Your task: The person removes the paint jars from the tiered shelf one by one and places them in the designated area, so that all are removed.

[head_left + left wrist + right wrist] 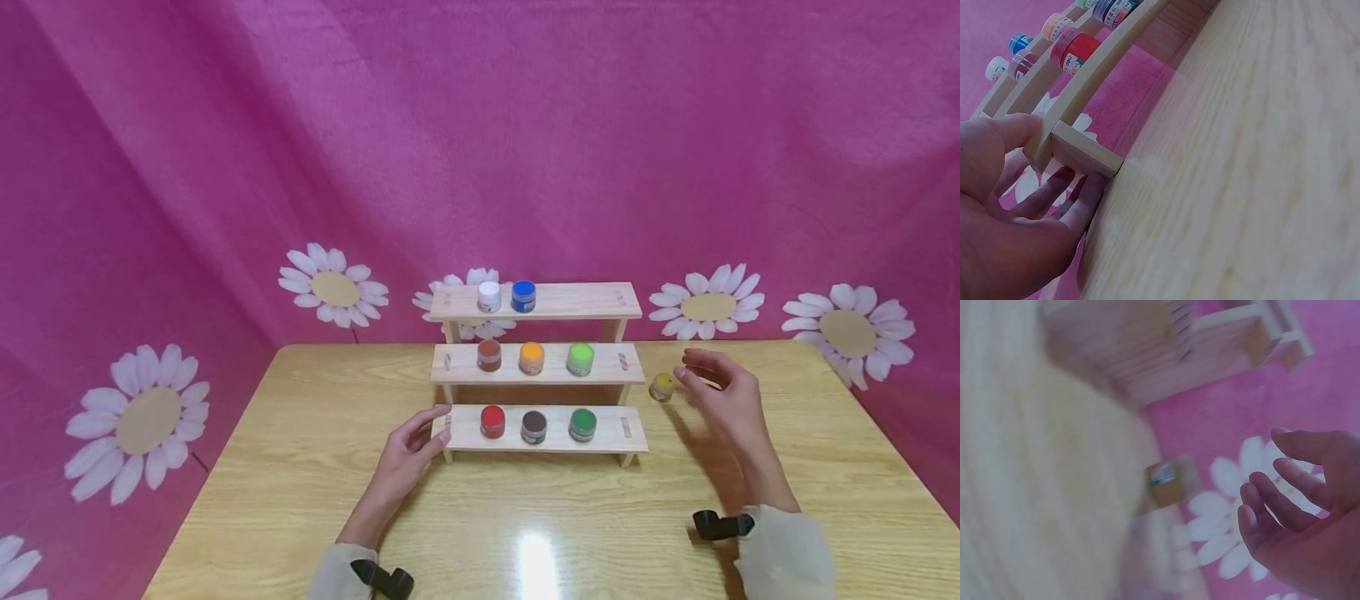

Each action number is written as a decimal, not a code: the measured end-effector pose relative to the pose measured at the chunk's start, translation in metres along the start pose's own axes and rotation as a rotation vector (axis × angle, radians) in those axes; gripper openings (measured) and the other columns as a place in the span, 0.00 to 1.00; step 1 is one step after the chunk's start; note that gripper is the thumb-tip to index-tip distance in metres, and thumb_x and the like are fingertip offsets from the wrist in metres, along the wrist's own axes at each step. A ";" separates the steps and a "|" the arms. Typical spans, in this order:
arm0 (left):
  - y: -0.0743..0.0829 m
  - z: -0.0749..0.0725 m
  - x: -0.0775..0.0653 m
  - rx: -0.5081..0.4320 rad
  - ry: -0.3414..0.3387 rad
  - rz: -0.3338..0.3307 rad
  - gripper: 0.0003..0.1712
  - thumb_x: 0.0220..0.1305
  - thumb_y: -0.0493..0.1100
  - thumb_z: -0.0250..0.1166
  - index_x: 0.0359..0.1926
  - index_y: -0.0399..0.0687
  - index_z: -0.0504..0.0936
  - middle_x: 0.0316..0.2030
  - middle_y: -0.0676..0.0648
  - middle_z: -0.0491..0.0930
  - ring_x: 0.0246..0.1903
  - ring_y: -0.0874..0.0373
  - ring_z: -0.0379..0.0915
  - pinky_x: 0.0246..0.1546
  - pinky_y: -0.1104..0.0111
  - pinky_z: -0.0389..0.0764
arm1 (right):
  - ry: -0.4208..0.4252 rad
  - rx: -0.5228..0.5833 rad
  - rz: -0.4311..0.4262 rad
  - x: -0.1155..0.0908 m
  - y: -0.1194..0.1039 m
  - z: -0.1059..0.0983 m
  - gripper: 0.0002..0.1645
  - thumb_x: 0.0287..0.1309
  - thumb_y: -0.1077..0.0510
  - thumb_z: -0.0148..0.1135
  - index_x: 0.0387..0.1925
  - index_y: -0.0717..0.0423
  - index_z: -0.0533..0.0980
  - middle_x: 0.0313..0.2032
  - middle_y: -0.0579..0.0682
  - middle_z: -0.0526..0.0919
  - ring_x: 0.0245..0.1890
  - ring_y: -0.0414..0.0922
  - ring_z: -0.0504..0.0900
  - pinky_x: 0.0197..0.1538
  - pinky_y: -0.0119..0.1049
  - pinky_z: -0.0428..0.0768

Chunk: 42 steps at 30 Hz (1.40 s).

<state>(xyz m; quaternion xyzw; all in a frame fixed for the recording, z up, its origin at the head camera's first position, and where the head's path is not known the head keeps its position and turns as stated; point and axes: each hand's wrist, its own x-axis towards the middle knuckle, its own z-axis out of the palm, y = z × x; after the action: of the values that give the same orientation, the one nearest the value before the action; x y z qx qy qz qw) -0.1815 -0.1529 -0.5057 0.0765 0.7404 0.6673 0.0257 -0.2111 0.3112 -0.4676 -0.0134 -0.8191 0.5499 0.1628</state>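
A three-step wooden rack [540,303] stands on the table. My left hand [407,452] holds the left end of its lowest step, the thumb on the board's end and the fingers by the leg [1085,148]. A yellow paint jar [662,387] stands on the table right of the rack. My right hand [727,404] hovers just right of that jar, fingers bent and spread from the thumb, with nothing between them; the right wrist view shows a gap between the hand [1310,519] and the jar [1166,484].
White [489,297] and blue [523,297] jars stand on the top step. Brown, orange and light green [581,359] jars are on the middle step; red [492,422], dark brown and green jars on the lowest. A pink flowered cloth [480,150] hangs behind the table [300,500].
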 end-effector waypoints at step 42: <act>0.000 0.000 -0.001 -0.023 -0.014 -0.023 0.23 0.72 0.37 0.66 0.66 0.44 0.79 0.69 0.42 0.72 0.70 0.44 0.66 0.70 0.56 0.69 | -0.193 0.191 -0.305 0.030 -0.140 0.088 0.26 0.64 0.61 0.71 0.61 0.64 0.77 0.53 0.64 0.83 0.57 0.54 0.81 0.65 0.39 0.77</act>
<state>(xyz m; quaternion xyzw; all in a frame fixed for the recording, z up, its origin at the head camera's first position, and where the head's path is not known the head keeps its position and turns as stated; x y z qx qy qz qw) -0.1807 -0.1534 -0.5060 0.0723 0.7334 0.6748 0.0393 -0.2425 0.1828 -0.3635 0.1789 -0.7677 0.5927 0.1655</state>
